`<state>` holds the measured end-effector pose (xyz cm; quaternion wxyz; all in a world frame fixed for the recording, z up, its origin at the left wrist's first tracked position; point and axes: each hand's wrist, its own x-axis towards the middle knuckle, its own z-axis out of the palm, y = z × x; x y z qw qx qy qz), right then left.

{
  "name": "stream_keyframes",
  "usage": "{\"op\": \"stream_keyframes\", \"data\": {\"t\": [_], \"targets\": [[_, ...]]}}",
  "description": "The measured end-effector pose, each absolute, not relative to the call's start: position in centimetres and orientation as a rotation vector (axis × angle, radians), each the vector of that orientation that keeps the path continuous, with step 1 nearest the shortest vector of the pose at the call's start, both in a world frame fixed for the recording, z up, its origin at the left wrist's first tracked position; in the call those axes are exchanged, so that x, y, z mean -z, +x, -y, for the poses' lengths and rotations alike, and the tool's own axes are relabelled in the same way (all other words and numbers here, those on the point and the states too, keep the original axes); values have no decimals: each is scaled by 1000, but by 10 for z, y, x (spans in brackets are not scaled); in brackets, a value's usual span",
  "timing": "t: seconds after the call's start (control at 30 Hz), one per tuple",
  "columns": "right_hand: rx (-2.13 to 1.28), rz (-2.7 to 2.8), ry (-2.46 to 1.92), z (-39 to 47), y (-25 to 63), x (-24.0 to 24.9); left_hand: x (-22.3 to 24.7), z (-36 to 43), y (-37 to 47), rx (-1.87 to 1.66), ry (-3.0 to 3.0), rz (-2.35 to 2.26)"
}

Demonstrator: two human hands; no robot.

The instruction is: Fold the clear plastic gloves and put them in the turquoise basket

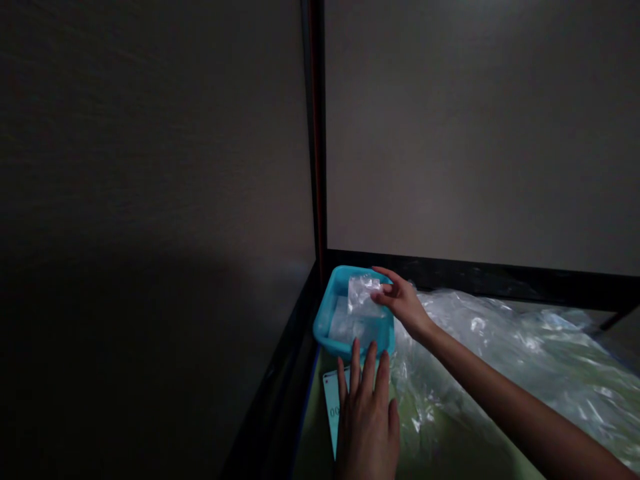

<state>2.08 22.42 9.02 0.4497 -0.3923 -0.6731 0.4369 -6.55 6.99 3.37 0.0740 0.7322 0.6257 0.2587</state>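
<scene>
A light-blue plastic basket (327,345) stands in the corner of the green table. Inside it lie clear plastic bags (343,325). At the basket's right side my right hand (397,297) pinches a small clear plastic bag (361,293) between thumb and fingers, over the basket's interior. My left hand (367,417) is stretched out flat with its fingers apart, its fingertips near the basket's front rim. It partly covers a pale blue-green card (331,407) with printed digits, of which only zeros show.
A large heap of clear plastic sheeting (480,333) spreads over the green tabletop (435,447) to the right. Grey partition panels (475,133) rise behind and on the left, meeting at a dark post (315,133).
</scene>
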Motion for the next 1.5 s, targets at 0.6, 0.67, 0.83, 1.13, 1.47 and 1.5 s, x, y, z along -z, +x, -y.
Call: {"op": "stream_keyframes", "data": {"t": [0.6,0.67,0.83,1.13,1.47,1.5], "targets": [[-353,2260,-1053,-235,16,-104,-17,-65,-69,-837,2264,-1822],[-279,2340,-1048,-234,13,-103,-17,-65,-69,-852,2262,-1814],[-182,2532,-983,-234,5,-99,-18,-65,-68,-856,2243,-1819],[-154,2755,-984,-239,-1,-94,-29,-65,-64,-725,2222,-1834],[-168,3118,-1168,-225,-6,-107,-30,-65,-63,-771,2220,-1804],[-174,3142,-1180,-223,-6,-108,-30,-65,-63,-756,2216,-1803]]}}
